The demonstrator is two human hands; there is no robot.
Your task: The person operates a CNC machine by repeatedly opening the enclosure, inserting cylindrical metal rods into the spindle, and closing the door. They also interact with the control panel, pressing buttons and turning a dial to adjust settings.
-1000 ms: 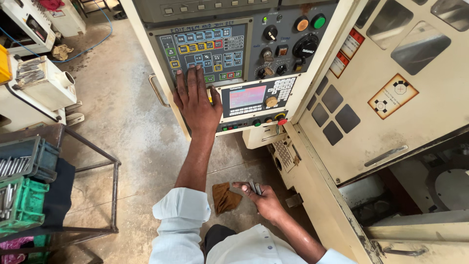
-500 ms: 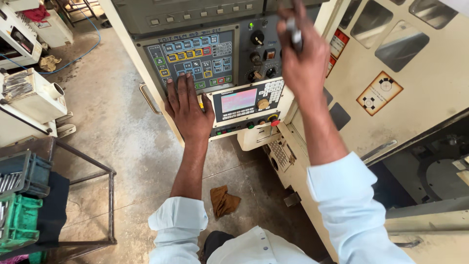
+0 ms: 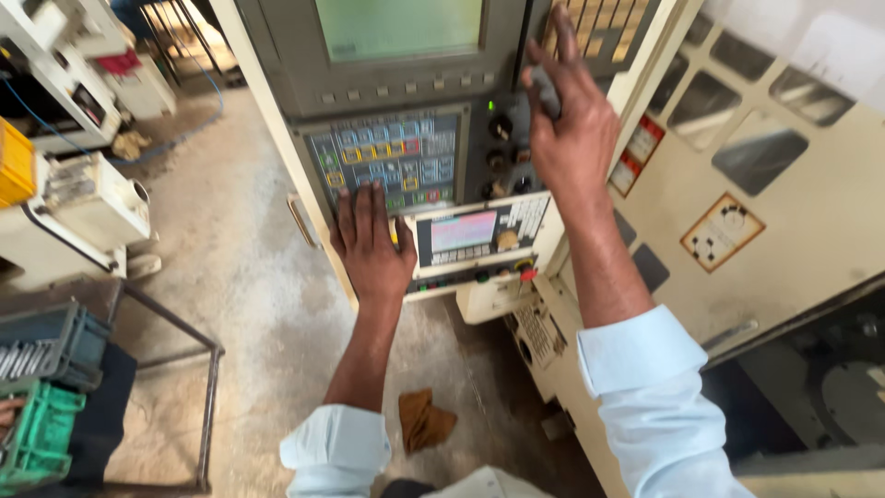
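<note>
1. The person is standing at a machine's control panel (image 3: 406,138), looking down over both arms.
2. The left hand (image 3: 371,247) is lying flat and open, fingers spread narrowly, on the lower edge of the coloured keypad (image 3: 387,159), just left of the small display unit (image 3: 475,235).
3. The right hand (image 3: 569,120) is reaching up by the column of black knobs (image 3: 502,152), curling around a small grey object (image 3: 546,92); what that object is cannot be made out.
4. The large screen (image 3: 398,26) above is showing a pale, blank-looking face.
5. Judging by the pose, the step in hand is operating the controls: the left hand is steadying on the keys while the right is working beside the knobs.
6. The next move is calling for a careful, single press or turn, since keys and knobs sit close together.
7. On the concrete floor (image 3: 230,277) a brown rag (image 3: 424,420) is lying between the arms; green and grey crates (image 3: 41,397) are sitting on a metal frame to the left.
</note>
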